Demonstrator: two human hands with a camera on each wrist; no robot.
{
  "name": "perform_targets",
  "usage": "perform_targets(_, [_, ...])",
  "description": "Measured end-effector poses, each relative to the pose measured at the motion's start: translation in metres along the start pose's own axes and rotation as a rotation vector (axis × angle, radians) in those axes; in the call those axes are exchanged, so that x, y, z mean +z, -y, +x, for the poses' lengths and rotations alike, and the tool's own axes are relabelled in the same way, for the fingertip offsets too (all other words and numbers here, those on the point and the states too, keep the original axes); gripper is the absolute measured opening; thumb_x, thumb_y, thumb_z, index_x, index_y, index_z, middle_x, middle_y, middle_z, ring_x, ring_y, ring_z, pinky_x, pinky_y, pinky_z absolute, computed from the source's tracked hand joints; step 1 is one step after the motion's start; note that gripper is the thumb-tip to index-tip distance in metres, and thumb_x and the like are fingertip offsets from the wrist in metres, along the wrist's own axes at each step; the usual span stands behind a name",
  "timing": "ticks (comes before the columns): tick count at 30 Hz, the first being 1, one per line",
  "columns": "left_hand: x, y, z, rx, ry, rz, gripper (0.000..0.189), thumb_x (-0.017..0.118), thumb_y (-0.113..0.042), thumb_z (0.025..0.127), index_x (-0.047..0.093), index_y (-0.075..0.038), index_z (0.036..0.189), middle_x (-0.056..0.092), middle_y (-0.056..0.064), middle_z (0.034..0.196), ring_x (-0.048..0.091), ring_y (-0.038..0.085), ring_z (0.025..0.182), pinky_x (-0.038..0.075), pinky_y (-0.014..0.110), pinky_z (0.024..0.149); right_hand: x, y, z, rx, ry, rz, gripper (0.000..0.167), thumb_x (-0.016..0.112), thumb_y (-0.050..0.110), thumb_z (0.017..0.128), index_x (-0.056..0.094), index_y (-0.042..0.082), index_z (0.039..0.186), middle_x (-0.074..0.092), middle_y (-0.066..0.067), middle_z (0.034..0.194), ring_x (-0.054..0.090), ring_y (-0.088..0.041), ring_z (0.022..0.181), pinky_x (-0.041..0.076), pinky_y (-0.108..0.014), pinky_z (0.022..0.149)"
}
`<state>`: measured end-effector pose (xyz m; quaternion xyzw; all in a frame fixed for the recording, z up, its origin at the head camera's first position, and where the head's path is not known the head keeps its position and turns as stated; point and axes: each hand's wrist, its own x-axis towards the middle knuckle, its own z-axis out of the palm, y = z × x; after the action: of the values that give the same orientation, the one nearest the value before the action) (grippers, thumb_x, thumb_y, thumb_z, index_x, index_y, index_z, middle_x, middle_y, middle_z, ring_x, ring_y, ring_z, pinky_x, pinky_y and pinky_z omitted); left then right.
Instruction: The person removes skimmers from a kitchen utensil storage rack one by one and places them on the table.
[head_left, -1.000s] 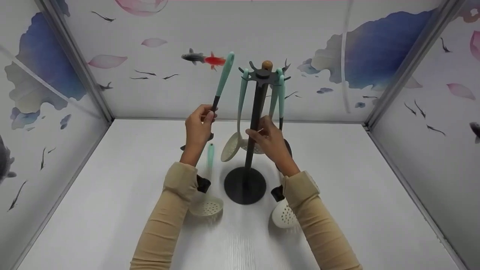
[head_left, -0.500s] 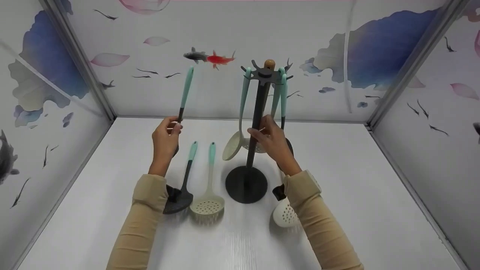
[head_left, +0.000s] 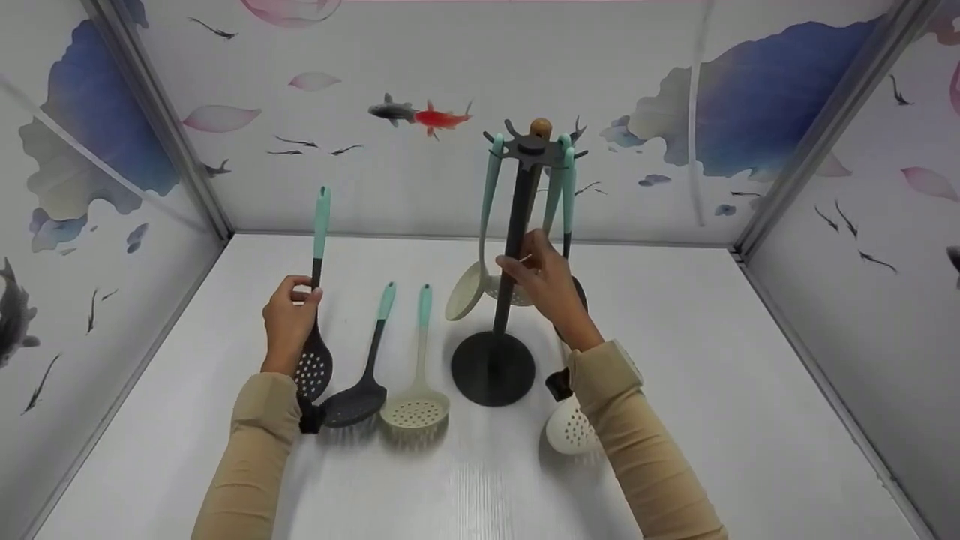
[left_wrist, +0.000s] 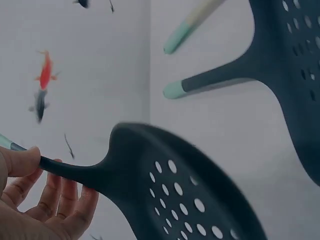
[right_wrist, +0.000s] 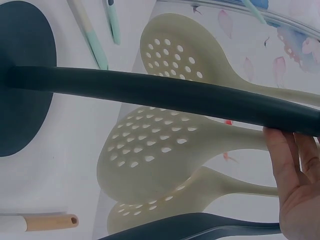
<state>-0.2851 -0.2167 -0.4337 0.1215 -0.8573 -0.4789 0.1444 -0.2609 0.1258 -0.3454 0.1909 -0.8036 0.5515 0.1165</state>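
My left hand [head_left: 291,322] pinches a dark slotted skimmer [head_left: 315,367] by its shaft, the mint handle end pointing up. In the left wrist view the perforated bowl [left_wrist: 175,190] of this skimmer spreads in front of the fingers. My right hand [head_left: 544,281] grips the black post [head_left: 516,217] of a utensil stand, the thumb across its front. Several mint-handled utensils hang from the stand's hooks. Among them are cream skimmers [right_wrist: 145,145] and a dark utensil [right_wrist: 200,227], partly hidden by the right hand.
Left of the stand's round base [head_left: 493,369], a second dark skimmer [head_left: 358,405] and a cream skimmer [head_left: 415,411] lie on the white table [head_left: 750,420]. A white perforated skimmer [head_left: 571,431] lies partly under the right forearm. Patterned walls enclose the table.
My left hand has moved left and down with the dark skimmer, away from the stand. The second dark skimmer has come into fuller view. My right hand stays on the post.
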Motion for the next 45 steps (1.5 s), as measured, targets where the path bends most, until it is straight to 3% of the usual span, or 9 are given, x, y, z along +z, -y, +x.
perform_targets(8, [0.003, 0.035, 0.002, -0.117, 0.013, 0.043, 0.031, 0.049, -0.019, 0.096, 0.051, -0.003, 0.123, 0.059, 0.022, 0.110, 0.055, 0.029, 0.092, 0.040, 0.030, 0.069, 0.004, -0.031, 0.009, -0.013, -0.013, 0.004, 0.026, 0.061, 0.021, 0.091, 0.047, 0.002, 0.102, 0.060, -0.011, 0.093, 0.064, -0.027, 0.083, 0.052, -0.031, 0.072])
perform_targets(18, [0.014, 0.051, 0.004, -0.182, 0.142, 0.044, 0.042, 0.042, -0.007, 0.094, 0.036, 0.002, 0.135, 0.050, 0.028, 0.119, 0.051, 0.035, 0.104, 0.043, 0.044, 0.086, 0.004, -0.031, 0.008, -0.040, -0.016, -0.010, 0.027, 0.062, 0.026, 0.090, 0.047, 0.006, 0.100, 0.060, -0.007, 0.094, 0.065, -0.020, 0.082, 0.053, -0.031, 0.074])
perform_targets(21, [0.017, 0.056, 0.005, -0.176, 0.192, 0.073, 0.046, 0.042, -0.003, 0.091, 0.033, 0.000, 0.137, 0.051, 0.029, 0.119, 0.052, 0.036, 0.104, 0.044, 0.045, 0.085, 0.004, -0.031, 0.009, -0.038, -0.015, -0.011, 0.027, 0.062, 0.025, 0.090, 0.047, 0.005, 0.101, 0.060, -0.008, 0.094, 0.065, -0.022, 0.083, 0.053, -0.032, 0.075])
perform_targets(26, [0.019, 0.066, 0.002, -0.172, 0.296, 0.145, 0.043, 0.041, 0.001, 0.087, 0.043, 0.003, 0.131, 0.051, 0.030, 0.119, 0.052, 0.036, 0.102, 0.045, 0.041, 0.081, 0.005, -0.032, 0.009, -0.028, -0.015, -0.019, 0.027, 0.062, 0.021, 0.091, 0.047, 0.001, 0.103, 0.059, -0.012, 0.096, 0.065, -0.028, 0.085, 0.051, -0.030, 0.074])
perform_targets(31, [0.018, 0.071, -0.001, -0.173, 0.341, 0.187, 0.039, 0.042, 0.004, 0.085, 0.051, 0.011, 0.122, 0.052, 0.030, 0.123, 0.050, 0.040, 0.111, 0.044, 0.044, 0.090, 0.002, -0.006, 0.001, -0.025, -0.013, -0.042, 0.023, 0.059, 0.013, 0.091, 0.046, -0.001, 0.103, 0.059, -0.015, 0.095, 0.063, -0.032, 0.086, 0.049, -0.028, 0.075])
perform_targets(33, [0.019, 0.071, -0.001, -0.164, 0.352, 0.202, 0.040, 0.041, 0.005, 0.084, 0.052, 0.012, 0.122, 0.053, 0.029, 0.123, 0.050, 0.041, 0.113, 0.043, 0.045, 0.093, 0.001, 0.004, -0.002, -0.021, -0.013, -0.040, 0.021, 0.059, 0.011, 0.091, 0.046, -0.002, 0.101, 0.059, -0.015, 0.095, 0.062, -0.033, 0.087, 0.049, -0.029, 0.076])
perform_targets(45, [0.014, 0.059, -0.004, -0.080, 0.463, 0.353, 0.042, 0.045, 0.003, 0.083, 0.050, 0.013, 0.123, 0.050, 0.032, 0.124, 0.047, 0.044, 0.116, 0.039, 0.050, 0.098, 0.000, 0.004, -0.001, -0.040, 0.002, -0.009, 0.024, 0.059, 0.012, 0.092, 0.046, -0.005, 0.101, 0.059, -0.017, 0.092, 0.063, -0.037, 0.085, 0.049, -0.028, 0.075])
